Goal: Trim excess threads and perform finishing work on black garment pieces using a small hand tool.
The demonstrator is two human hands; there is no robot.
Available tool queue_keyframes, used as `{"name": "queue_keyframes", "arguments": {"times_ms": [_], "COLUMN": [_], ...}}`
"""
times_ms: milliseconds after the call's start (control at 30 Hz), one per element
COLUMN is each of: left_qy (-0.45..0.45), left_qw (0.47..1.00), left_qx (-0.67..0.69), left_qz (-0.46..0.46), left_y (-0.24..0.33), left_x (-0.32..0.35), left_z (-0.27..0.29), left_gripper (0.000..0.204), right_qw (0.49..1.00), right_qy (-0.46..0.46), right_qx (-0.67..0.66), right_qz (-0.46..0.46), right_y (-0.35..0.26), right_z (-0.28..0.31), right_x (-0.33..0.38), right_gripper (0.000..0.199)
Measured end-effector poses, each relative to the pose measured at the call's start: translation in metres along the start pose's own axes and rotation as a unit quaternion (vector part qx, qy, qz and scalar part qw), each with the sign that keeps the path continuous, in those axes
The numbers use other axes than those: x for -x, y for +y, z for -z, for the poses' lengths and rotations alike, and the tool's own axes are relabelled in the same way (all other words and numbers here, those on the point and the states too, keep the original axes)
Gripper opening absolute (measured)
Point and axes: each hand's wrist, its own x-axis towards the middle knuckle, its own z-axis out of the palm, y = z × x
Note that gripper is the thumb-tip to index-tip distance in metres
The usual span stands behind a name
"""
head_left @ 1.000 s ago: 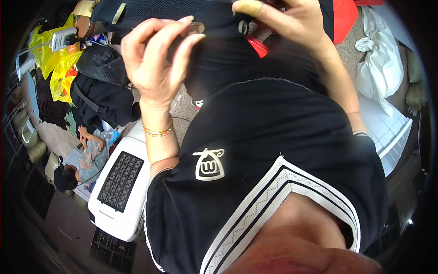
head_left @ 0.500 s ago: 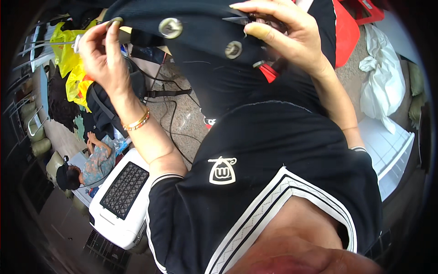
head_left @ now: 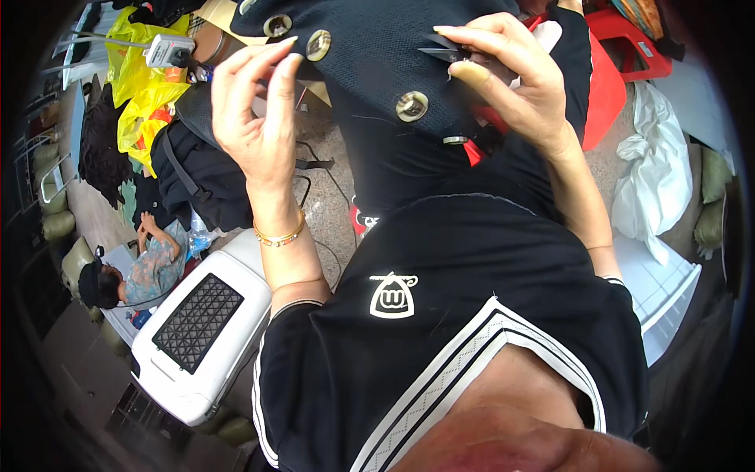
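Observation:
Across my lap lies a dark knitted garment (head_left: 370, 63) with several large brown-and-cream buttons, among them a button (head_left: 318, 45) close to my left fingertips and another button (head_left: 412, 106) nearer to me. My left hand (head_left: 255, 126) is raised at the garment's left side, thumb and forefinger pinched together; anything between them is too small to make out. In my right hand (head_left: 511, 75) I grip small dark thread snips (head_left: 442, 50), their pointed blades slightly apart over the garment and aimed left. Below that hand a small red piece (head_left: 473, 153) shows at the garment's edge.
Left of me are yellow plastic bags (head_left: 130, 71), a white plug adapter (head_left: 169, 52), a black backpack (head_left: 200, 153) and a white case with black mesh (head_left: 244, 283). Another person (head_left: 153, 271) sits farther left. At right are a red stool (head_left: 629, 43) and a white bag (head_left: 651, 169).
My left hand has let go of a button at the garment's left edge and moved right. The garment has shifted, and the snips' blades now show more clearly.

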Motion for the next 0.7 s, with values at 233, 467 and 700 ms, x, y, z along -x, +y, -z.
{"name": "queue_keyframes", "arguments": {"times_ms": [233, 467, 700], "left_qy": [-0.045, -0.004, 0.006], "left_qw": [0.994, 0.983, 0.962], "left_qx": [0.090, 0.158, 0.236], "left_qz": [0.035, 0.094, 0.137], "left_y": [-0.006, -0.012, -0.013], "left_x": [0.002, 0.007, 0.006], "left_z": [-0.010, -0.015, -0.015], "left_gripper": [0.019, 0.012, 0.010], "right_qw": [0.997, 0.993, 0.993], "right_qy": [-0.030, -0.053, -0.054], "right_qx": [0.066, 0.098, 0.099], "right_qz": [0.019, 0.035, 0.037], "right_y": [-0.009, -0.012, -0.011], "right_z": [0.003, 0.001, 0.001], "right_x": [-0.017, -0.023, -0.024], "right_gripper": [0.038, 0.039, 0.040]}}
